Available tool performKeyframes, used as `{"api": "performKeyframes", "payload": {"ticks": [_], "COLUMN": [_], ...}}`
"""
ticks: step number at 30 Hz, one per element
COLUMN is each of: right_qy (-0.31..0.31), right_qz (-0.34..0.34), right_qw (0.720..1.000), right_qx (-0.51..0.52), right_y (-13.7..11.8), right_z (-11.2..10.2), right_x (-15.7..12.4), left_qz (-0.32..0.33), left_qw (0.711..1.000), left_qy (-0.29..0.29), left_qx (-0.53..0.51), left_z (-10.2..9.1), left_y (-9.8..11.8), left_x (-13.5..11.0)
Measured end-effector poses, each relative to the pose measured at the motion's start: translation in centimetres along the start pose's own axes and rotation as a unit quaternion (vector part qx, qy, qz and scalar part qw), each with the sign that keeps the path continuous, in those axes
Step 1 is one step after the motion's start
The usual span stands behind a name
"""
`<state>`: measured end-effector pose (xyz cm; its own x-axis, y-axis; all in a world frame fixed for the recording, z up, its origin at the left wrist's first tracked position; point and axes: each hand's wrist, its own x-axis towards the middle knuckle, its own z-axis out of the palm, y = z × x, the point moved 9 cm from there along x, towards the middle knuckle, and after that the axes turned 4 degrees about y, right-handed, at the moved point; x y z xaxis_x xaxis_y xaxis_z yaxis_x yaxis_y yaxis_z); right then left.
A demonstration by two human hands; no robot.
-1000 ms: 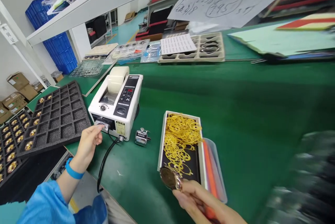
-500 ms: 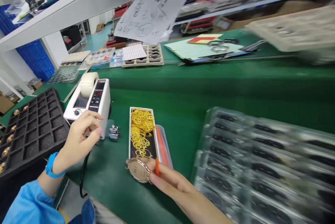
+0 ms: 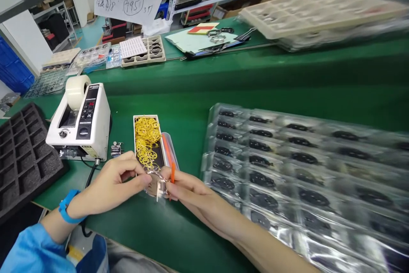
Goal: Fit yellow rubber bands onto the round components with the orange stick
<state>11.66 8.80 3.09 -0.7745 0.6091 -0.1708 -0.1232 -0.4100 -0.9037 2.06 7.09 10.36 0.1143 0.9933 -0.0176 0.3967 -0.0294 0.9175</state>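
Observation:
My right hand [image 3: 188, 190] pinches a rose-gold watch case [image 3: 151, 185] by its side, back facing up. A thin orange strip [image 3: 173, 173] sticks up between its fingers. At the case's left edge, my left hand [image 3: 124, 179] has thumb and forefinger pinched together. A glossy piece of clear tape [image 3: 160, 188] lies across part of the watch back, catching the light; its far edges are hard to make out. Just beyond the hands stands a white box [image 3: 134, 136] holding yellow rings [image 3: 147, 134].
A white tape dispenser [image 3: 100, 115] with its roll stands left, a small metal counter [image 3: 116, 149] beside it. Far left lies a black compartment tray [image 3: 28, 149]. Clear blister trays [image 3: 236, 170] with dark parts cover the right. A clipboard [image 3: 191, 43] lies behind.
My left hand has moved right, from beside the tape dispenser to the watch case. Glossy film now shows over the watch back. The view has shifted right.

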Motion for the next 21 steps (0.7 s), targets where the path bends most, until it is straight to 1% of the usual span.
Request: {"api": "performKeyframes", "payload": {"ticks": [5, 8, 11, 21], "right_qy": [-0.005, 0.000, 0.000, -0.003], "right_qz": [0.008, 0.016, 0.009, 0.002], "right_qw": [1.000, 1.000, 1.000, 1.000], "right_qx": [0.002, -0.005, -0.009, 0.003], "right_y": [0.14, 0.20, 0.08, 0.50], "right_z": [0.00, -0.12, -0.14, -0.32], "right_x": [-0.27, -0.36, -0.38, -0.42], "left_qz": [-0.006, -0.011, -0.011, 0.014], "left_qw": [1.000, 1.000, 1.000, 1.000], "left_qy": [-0.018, -0.014, -0.008, 0.007], "left_qx": [-0.007, -0.013, -0.009, 0.022], "left_z": [0.57, 0.61, 0.60, 0.61], "left_y": [-0.24, -0.37, -0.52, -0.25], "left_x": [-0.07, -0.06, -0.12, -0.26]}}
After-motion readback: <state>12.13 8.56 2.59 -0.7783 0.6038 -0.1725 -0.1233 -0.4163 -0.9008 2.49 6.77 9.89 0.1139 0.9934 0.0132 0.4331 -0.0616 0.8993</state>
